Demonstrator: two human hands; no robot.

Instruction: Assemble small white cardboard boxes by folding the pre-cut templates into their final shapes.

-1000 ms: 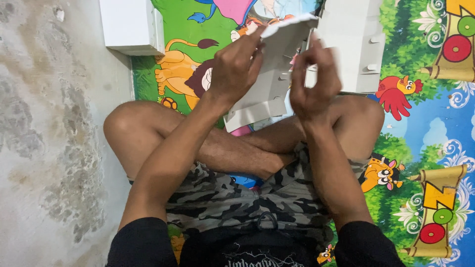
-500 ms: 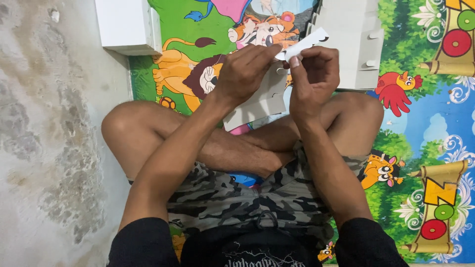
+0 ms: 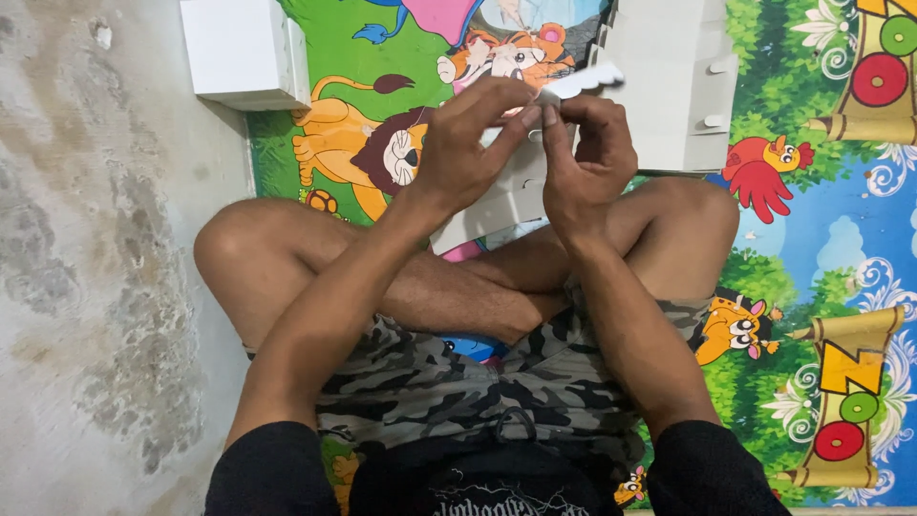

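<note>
— What are the hands doing?
— The left hand (image 3: 468, 143) and the right hand (image 3: 587, 158) are both pinching a white cardboard piece (image 3: 578, 84), fingers closed tight on it.
— Where is it sitting?
— It is being held up over the crossed legs (image 3: 458, 287), above the cartoon mat (image 3: 821, 248).

Soft, even light falls over me from above, bright enough that the colours of the cartoon floor mat (image 3: 821, 220) stay vivid and the white box (image 3: 244, 48) near the wall shows no harsh glare. My forearms throw only faint, diffuse shadows onto my legs, and the space under my crossed knees goes dark. The picture is mostly sharp, with slight softness on my left hand (image 3: 468, 143) and right hand (image 3: 587, 162) and a little stretching toward the edges.
</note>
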